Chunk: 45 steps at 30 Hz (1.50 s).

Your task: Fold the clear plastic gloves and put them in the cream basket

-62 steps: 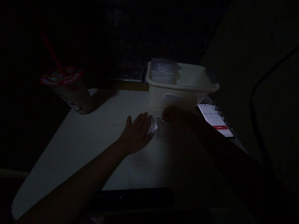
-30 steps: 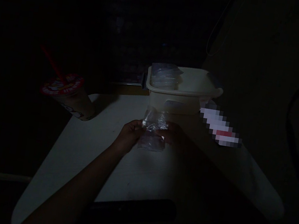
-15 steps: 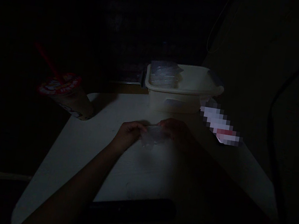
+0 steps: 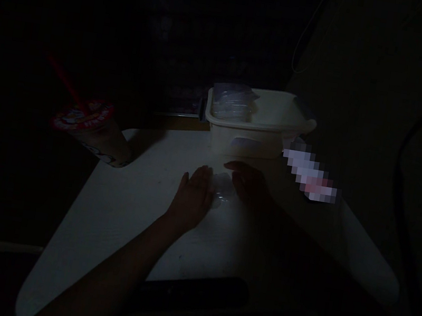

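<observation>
A small clear plastic bag (image 4: 223,189) lies on the white table (image 4: 132,220) between my hands. My left hand (image 4: 192,198) rests flat at its left side, palm down with the fingers stretched out; its edge touches or slightly covers the bag. On the other side, my right hand (image 4: 251,183) hovers by the bag's right edge, fingers apart and slightly curved, with nothing seen in them. Dim light hides much of the right hand. Behind them stands a whitish plastic bin (image 4: 251,142), with a stack of clear plastic bags (image 4: 232,102) in its left end.
At the left stands a drink cup (image 4: 107,144) with a red printed lid and a red straw (image 4: 65,79). A blurred-out phone-like object (image 4: 308,173) lies right of the bin. A dark bar (image 4: 194,289) runs along the near table edge, and a dark cable (image 4: 399,172) hangs at right.
Both hands have let go of the plastic bag, which now lies on the table. My left hand has flattened out beside it, and the right-hand fingers have opened.
</observation>
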{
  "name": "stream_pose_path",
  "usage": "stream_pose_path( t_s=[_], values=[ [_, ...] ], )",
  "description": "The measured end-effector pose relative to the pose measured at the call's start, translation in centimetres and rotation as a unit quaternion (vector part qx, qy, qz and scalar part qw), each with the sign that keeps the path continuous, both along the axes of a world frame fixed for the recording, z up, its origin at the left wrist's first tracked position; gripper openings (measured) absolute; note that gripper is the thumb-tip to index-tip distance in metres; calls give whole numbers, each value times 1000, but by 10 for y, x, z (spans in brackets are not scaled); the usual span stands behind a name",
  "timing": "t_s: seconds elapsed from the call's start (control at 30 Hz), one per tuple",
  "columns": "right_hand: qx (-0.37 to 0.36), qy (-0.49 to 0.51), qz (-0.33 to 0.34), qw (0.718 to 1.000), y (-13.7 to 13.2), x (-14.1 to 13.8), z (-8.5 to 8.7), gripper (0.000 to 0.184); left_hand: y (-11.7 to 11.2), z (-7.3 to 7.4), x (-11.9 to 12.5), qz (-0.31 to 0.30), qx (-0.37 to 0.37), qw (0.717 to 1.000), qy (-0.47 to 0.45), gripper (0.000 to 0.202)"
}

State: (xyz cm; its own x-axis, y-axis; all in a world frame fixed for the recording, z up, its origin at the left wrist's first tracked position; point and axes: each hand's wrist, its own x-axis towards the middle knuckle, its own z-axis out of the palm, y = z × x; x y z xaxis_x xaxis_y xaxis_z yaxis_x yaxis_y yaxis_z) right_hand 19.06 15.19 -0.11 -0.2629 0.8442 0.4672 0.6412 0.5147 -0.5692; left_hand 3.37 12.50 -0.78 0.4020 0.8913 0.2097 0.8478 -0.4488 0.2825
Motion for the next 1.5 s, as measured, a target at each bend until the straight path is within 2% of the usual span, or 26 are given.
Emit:
stream_pose_path(
  t_s=[0.07,0.13,0.23,0.33,1.07,1.3,1.5],
  values=[
    [19,-100,77,992,-6,-10,2,36,-5,-1,5,-2,3,998,63,46],
    [23,-193,111,975,-10,-18,2,41,-8,-1,7,-12,8,995,103,46],
    [21,-279,102,954,-14,-22,-3,50,-8,-2,7,-13,9,991,136,47],
    [17,-312,84,946,-14,-19,-9,55,-8,-3,7,-2,7,988,152,50],
    [6,-320,63,945,-13,-17,-15,60,-8,0,11,16,6,982,188,50],
    [13,-273,43,961,-13,-14,-11,56,-9,1,12,18,9,983,184,50],
    [18,-309,56,949,-15,-16,-14,58,-8,1,12,17,1,981,192,49]
  ],
)
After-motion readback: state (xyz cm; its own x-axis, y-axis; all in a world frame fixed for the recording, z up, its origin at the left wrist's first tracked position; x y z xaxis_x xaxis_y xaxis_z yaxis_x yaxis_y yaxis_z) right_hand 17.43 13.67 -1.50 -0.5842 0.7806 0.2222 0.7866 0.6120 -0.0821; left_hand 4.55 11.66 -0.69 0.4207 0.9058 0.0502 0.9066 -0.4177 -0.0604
